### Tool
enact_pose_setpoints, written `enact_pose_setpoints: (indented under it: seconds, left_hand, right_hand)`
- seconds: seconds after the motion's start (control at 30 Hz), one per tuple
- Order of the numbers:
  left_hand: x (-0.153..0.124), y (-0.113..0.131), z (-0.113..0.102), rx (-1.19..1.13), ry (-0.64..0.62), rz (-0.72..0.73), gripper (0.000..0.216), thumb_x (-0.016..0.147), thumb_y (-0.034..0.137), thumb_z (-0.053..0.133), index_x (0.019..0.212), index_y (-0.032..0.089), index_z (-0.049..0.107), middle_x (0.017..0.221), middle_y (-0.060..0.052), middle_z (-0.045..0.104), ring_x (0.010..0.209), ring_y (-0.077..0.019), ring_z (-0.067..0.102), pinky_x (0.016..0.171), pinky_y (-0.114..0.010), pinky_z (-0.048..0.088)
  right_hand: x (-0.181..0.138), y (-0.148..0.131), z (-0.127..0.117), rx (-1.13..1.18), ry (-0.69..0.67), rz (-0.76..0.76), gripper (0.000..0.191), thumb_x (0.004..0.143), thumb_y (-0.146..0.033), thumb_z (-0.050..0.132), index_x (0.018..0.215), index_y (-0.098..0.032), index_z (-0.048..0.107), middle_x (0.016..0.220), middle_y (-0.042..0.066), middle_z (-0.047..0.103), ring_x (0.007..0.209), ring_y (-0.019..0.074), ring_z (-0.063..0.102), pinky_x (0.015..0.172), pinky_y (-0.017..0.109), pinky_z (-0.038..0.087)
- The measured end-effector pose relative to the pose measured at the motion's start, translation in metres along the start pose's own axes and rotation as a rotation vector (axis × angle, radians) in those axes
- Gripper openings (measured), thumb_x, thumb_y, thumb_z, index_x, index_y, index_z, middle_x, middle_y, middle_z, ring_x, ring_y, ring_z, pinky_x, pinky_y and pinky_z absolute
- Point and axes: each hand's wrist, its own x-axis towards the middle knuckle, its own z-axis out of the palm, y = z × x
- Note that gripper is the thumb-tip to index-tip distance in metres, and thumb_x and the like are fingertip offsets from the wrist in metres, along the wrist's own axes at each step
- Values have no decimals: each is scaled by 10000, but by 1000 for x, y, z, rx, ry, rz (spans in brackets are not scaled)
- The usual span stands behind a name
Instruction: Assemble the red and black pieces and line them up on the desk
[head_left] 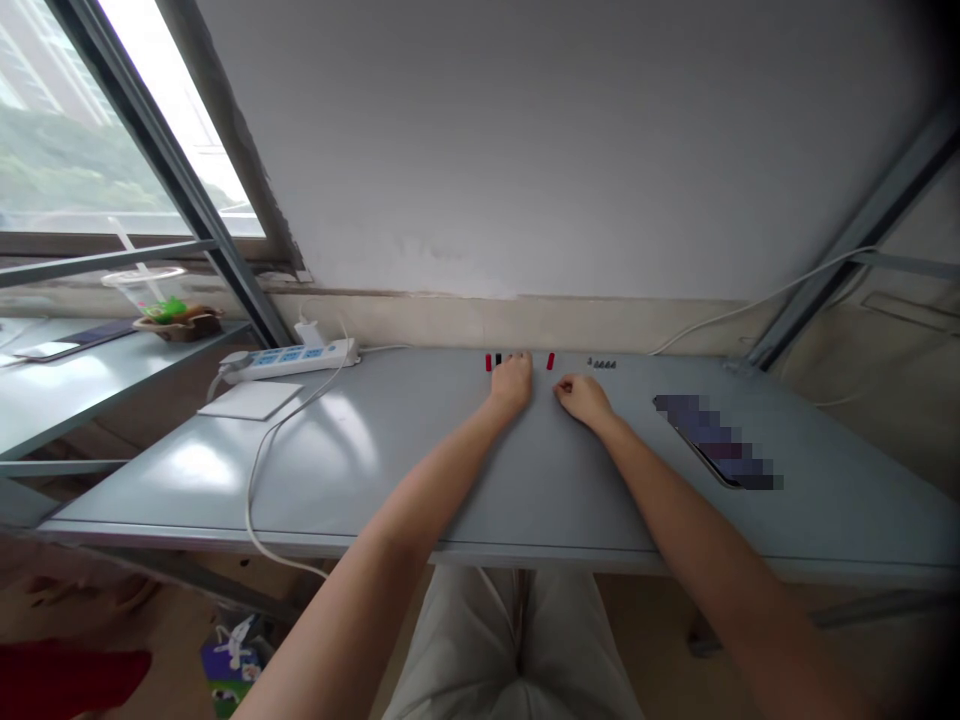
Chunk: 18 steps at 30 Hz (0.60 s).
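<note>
Grey tabletop point(390, 480) runs to the wall, and at its far edge your left hand point(511, 385) curls over small red and black pieces point(488, 362), fingers bent, grip impossible to tell. Your right hand point(583, 400) rests loosely curled, holding nothing, near a red piece point(550, 361), with small grey bits point(601, 364) and a phone point(716, 440) farther right

Desk point(420, 480): power strip point(289, 360) at back left, flat pad point(251, 400) before it; small parts point(550, 361) along back edge, left hand point(511, 383) and right hand point(583, 398) just before them; phone point(712, 440) at right
</note>
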Motion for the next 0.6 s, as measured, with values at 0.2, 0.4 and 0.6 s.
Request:
enact_pose_setpoints:
  seconds: [0.2,0.4,0.6]
  left_hand:
    - [-8,-10,-3,-392,83,-106,198,783,114,427,858,123,610,868,-146,639,804,-212,594,747,-338,437]
    - [-22,-14,4,-947,74,-273,196,779,85,425,880,101,592,806,-126,652,749,-160,614,710,-294,460]
    - [-27,-18,9,-1005,106,-238,176,769,98,461,876,111,600,749,-98,651,718,-153,608,720,-303,458]
  right_hand:
    - [2,-4,0,70,105,9,167,793,-263,452,845,-177,586,795,85,638,724,182,573,631,268,395]
    - [1,-13,1,260,39,-26,324,856,-380,337,751,-175,566,680,67,608,651,170,555,626,269,387]
    - [3,-13,4,516,-10,13,388,814,-491,376,739,-161,565,619,33,580,532,126,506,549,247,377]
